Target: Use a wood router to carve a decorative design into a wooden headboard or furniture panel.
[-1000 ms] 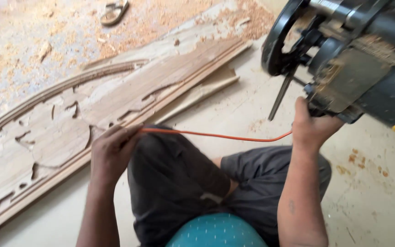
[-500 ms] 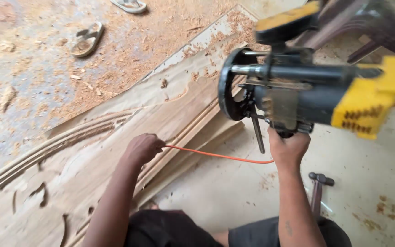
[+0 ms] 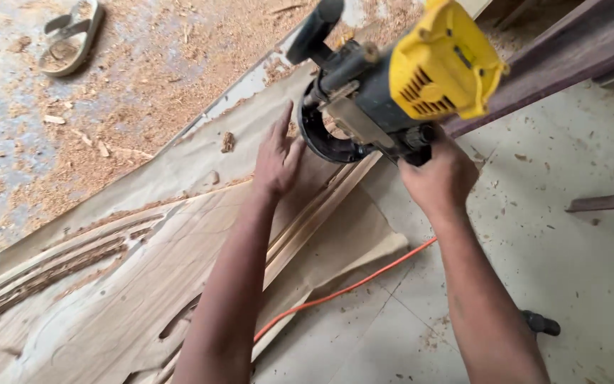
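Gripping the yellow-capped router (image 3: 392, 85) closed-fisted, right hand (image 3: 438, 178) carries it; left hand (image 3: 277, 158), open-fingered, steadies its base above the carved wooden panel (image 3: 143, 284).

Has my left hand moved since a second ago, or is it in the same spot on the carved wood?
Yes. The left hand has left the orange cord and gone up the carved wooden panel to the router.
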